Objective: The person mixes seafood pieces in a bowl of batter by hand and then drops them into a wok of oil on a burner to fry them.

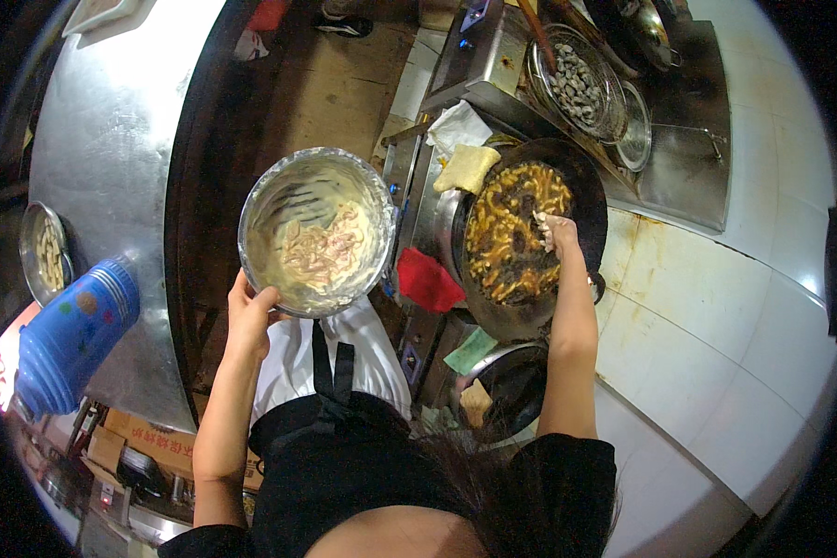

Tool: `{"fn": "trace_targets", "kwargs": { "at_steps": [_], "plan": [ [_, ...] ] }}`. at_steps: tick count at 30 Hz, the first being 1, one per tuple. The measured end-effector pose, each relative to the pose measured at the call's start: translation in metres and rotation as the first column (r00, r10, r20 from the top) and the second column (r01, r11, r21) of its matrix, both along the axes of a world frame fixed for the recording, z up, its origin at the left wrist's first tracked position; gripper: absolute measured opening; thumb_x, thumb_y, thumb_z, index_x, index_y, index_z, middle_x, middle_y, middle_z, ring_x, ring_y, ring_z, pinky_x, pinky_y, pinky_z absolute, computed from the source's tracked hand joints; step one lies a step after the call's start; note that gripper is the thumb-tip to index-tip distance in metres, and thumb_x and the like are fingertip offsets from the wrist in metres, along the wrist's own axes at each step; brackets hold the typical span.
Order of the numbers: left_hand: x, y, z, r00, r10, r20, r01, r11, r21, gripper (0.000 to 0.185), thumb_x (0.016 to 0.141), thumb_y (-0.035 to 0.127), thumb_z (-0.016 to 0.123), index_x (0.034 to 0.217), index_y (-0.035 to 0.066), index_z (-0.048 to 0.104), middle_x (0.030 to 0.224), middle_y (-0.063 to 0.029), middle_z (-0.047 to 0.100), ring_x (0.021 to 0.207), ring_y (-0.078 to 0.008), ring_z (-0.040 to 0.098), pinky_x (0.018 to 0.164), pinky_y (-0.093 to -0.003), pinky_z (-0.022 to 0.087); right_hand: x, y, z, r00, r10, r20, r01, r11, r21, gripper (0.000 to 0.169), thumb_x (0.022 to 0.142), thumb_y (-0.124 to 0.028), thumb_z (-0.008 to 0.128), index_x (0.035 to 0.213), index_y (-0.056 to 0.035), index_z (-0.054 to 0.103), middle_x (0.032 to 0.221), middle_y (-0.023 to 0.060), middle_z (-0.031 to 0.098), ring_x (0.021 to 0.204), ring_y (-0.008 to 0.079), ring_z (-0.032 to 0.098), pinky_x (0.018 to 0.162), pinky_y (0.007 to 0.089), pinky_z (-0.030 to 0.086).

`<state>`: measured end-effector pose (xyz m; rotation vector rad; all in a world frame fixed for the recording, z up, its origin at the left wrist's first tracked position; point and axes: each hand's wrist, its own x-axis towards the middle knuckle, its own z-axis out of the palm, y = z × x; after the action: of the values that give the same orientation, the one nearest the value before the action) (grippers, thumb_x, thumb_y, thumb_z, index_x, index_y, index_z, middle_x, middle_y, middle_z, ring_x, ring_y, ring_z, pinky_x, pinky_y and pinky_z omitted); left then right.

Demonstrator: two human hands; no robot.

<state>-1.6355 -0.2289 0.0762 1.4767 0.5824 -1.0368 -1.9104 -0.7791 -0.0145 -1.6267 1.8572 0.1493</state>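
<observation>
My left hand [252, 307] grips the near rim of a metal bowl [383, 251], its thumb over the edge. Inside lie batter-coated strips of what looks like raw meat [324, 244], and pale batter smears the wall. Over the wok [589, 181] on the right, my right hand [560, 234] holds some pale coated pieces at its fingertips. Many golden-brown strips [509, 237] float in dark oil below and beside that hand. A folded yellowish cloth [467, 169] rests at the wok's upper left rim, and a red cloth [429, 280] lies by its left side.
A wire strainer [617, 115] with grey pieces stands beyond the wok. Nearer me are a green cloth [470, 351] and a second wok [516, 380]. On the left, a steel counter [111, 153] holds a blue thermos flask [77, 335] and a bowl of pale pieces [47, 254].
</observation>
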Motion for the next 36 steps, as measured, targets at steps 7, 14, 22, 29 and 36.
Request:
{"fn": "trace_targets", "kwargs": {
  "at_steps": [7, 14, 22, 29, 36],
  "plan": [
    [0.002, 0.003, 0.000, 1.000, -0.014, 0.000, 0.014, 1.000, -0.014, 0.048, 0.073, 0.000, 0.051, 0.120, 0.006, 0.051, 0.096, -0.0066, 0.059, 0.073, -0.0146, 0.061, 0.054, -0.0273, 0.052, 0.002, 0.050, 0.019, 0.974, 0.228, -0.020, -0.228, 0.974, -0.009, 0.026, 0.079, -0.020, 0.075, 0.069, -0.0032, 0.059, 0.060, 0.0073, 0.059, 0.040, 0.0144, 0.049, 0.037, 0.0300, 0.038],
    [0.006, 0.004, -0.002, 0.999, -0.046, 0.001, 0.046, 0.999, -0.024, 0.048, 0.072, -0.001, 0.050, 0.120, 0.006, 0.051, 0.095, -0.0064, 0.059, 0.073, -0.0148, 0.061, 0.054, -0.0273, 0.052, -0.047, 0.050, -0.001, 0.980, 0.156, 0.119, -0.173, 0.973, 0.151, 0.040, 0.087, -0.026, 0.064, 0.057, -0.0001, 0.057, 0.057, 0.0095, 0.057, 0.048, 0.0198, 0.054, 0.044, 0.0356, 0.044],
    [0.009, 0.000, 0.000, 0.998, -0.066, -0.008, 0.066, 0.998, -0.004, 0.048, 0.071, 0.000, 0.051, 0.119, 0.004, 0.051, 0.093, -0.0075, 0.060, 0.075, -0.0159, 0.062, 0.056, -0.0293, 0.054, -0.079, 0.061, -0.009, 0.970, 0.242, -0.002, -0.242, 0.970, -0.034, 0.030, 0.070, 0.007, 0.071, 0.098, -0.0014, 0.064, 0.098, 0.0087, 0.066, 0.087, 0.0185, 0.062, 0.074, 0.0331, 0.051],
    [0.007, 0.001, 0.000, 0.999, -0.054, 0.005, 0.054, 0.998, 0.014, 0.048, 0.072, 0.001, 0.051, 0.119, 0.005, 0.051, 0.095, -0.0068, 0.060, 0.075, -0.0154, 0.062, 0.058, -0.0280, 0.052, -0.085, 0.055, -0.001, 0.922, -0.077, 0.380, 0.082, 0.997, 0.003, 0.034, 0.084, 0.006, 0.046, 0.113, -0.0021, 0.061, 0.103, 0.0113, 0.064, 0.083, 0.0206, 0.060, 0.069, 0.0289, 0.048],
    [0.009, -0.005, 0.001, 0.998, -0.064, -0.001, 0.064, 0.998, -0.002, 0.048, 0.072, 0.001, 0.051, 0.119, 0.005, 0.051, 0.095, -0.0065, 0.060, 0.076, -0.0154, 0.062, 0.058, -0.0285, 0.052, -0.155, -0.004, -0.043, 0.914, 0.098, 0.393, -0.029, 0.983, -0.179, 0.009, 0.086, -0.008, 0.051, 0.085, -0.0028, 0.059, 0.082, 0.0083, 0.059, 0.065, 0.0188, 0.054, 0.057, 0.0331, 0.045]
  ]
}}
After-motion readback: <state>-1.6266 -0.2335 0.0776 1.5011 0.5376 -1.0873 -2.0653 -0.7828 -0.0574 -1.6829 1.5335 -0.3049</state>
